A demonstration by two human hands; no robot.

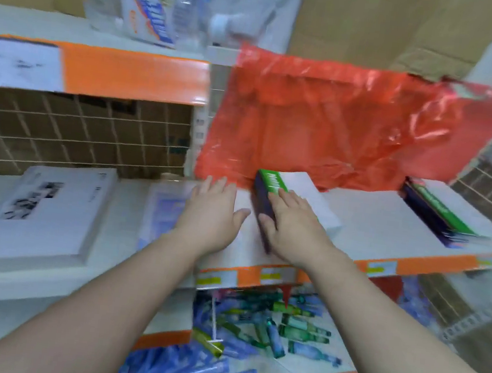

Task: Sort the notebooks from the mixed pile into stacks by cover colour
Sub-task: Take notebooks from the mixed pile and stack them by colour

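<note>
A stack of notebooks (302, 193) with a green top cover and dark blue spines lies on the middle shelf (373, 226). My right hand (292, 226) rests flat on top of this stack, thumb against its left side. My left hand (214, 210) lies flat with straight fingers on the shelf just left of the stack, over a pale blue-printed notebook (164, 210). A second stack (442, 216) with green and dark blue covers sits at the shelf's right end. The picture is blurred.
A red plastic bag (324, 121) hangs behind the stacks. A white packet (40, 213) lies on the left shelf. Pens and markers (267, 328) fill the shelf below. A person in white (254, 4) stands behind the rack. A wire grid (75, 131) backs the left shelf.
</note>
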